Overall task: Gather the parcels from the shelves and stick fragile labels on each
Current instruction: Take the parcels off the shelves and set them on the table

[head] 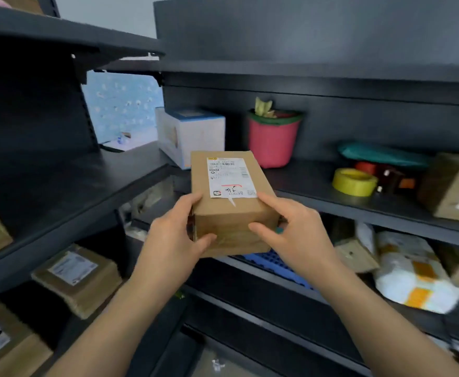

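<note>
Well, the person stands close to a dark shelving unit point(318, 186) and holds a small brown cardboard parcel point(233, 216) out in front of them, in the air just before the middle shelf. Both hands grip it by its near end. The left hand point(174, 240) wraps round the left edge, fingers curled over the top corner and thumb pressed on the near face. The right hand point(293, 232) takes the right edge, with its forefinger lying on top beside the white shipping label point(231, 176) and its thumb on the near face. The label faces up, printed with a barcode and marked with a red stroke and some black handwriting.

Behind the parcel on the middle shelf sits a white and blue box point(195, 134), and just beside that a pink pot point(273, 140) with a pale green plant point(263, 106) in it. Further right lie a yellow roll of tape point(354, 182), a red tape dispenser point(386, 174), a teal mailer bag point(383, 155) and another brown box point(453, 189) at the edge of view.

Below the hands a blue crate point(274, 261) shows on the lower shelf. To its right rests a white and orange padded bag point(410, 273), blurred. On the lower left shelf lies a flat brown parcel point(78, 278) bearing its own label, and one more labelled carton point(2, 346) sits at the bottom left corner
</note>
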`<state>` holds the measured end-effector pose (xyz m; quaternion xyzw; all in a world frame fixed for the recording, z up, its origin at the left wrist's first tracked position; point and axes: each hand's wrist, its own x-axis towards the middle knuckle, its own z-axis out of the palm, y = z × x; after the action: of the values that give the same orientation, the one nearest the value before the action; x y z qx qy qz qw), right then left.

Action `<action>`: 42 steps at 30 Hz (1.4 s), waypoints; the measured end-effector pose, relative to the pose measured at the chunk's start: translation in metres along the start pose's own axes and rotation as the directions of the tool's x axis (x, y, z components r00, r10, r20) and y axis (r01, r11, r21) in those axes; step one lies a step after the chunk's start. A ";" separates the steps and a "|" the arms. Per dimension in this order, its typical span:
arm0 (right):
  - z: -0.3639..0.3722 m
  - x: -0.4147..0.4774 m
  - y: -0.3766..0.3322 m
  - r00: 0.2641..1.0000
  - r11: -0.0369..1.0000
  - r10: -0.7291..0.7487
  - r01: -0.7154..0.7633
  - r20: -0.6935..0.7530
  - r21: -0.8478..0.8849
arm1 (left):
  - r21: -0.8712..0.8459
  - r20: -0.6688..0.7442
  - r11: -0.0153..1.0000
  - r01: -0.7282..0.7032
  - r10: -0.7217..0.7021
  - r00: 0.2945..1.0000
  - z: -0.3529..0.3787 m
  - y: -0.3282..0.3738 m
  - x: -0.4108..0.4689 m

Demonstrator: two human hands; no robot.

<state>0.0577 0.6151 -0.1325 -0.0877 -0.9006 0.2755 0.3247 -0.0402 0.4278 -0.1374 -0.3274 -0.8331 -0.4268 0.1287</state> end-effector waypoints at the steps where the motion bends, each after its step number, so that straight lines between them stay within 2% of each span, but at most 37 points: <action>1: -0.014 -0.015 0.006 0.999 0.999 0.039 -0.040 -0.016 -0.036 | -0.024 0.042 1.000 -0.020 0.021 0.999 0.011 0.010 -0.005; 9: -0.130 -0.136 0.046 0.935 0.925 0.286 -0.327 -0.210 -0.194 | -0.215 0.303 0.966 -0.143 0.205 0.931 0.101 0.112 -0.051; 19: -0.292 -0.314 0.086 0.762 0.740 0.470 -0.615 -0.445 -0.273 | -0.425 0.508 0.872 -0.244 0.453 0.732 0.224 0.281 -0.157; 24: -0.377 -0.417 0.103 0.637 0.581 0.544 -0.756 -0.546 -0.302 | -0.537 0.579 0.810 -0.237 0.558 0.595 0.285 0.379 -0.233; 30: -0.455 -0.531 0.115 0.445 0.386 0.596 -0.889 -0.668 -0.246 | -0.628 0.621 0.734 -0.257 0.672 0.404 0.348 0.482 -0.325; 35: -0.493 -0.594 0.125 0.283 0.253 0.631 -0.955 -0.722 -0.152 | -0.684 0.638 0.677 -0.272 0.735 0.227 0.396 0.543 -0.377; 42: -0.530 -0.667 0.159 0.072 0.086 0.660 -0.996 -0.748 -0.020 | -0.752 0.621 0.604 -0.264 0.783 0.024 0.471 0.608 -0.444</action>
<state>0.9060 0.7554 -0.2399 -0.7853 -0.5361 0.1035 0.2918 0.7228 0.8652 -0.2593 -0.8208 -0.4204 -0.2354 -0.3067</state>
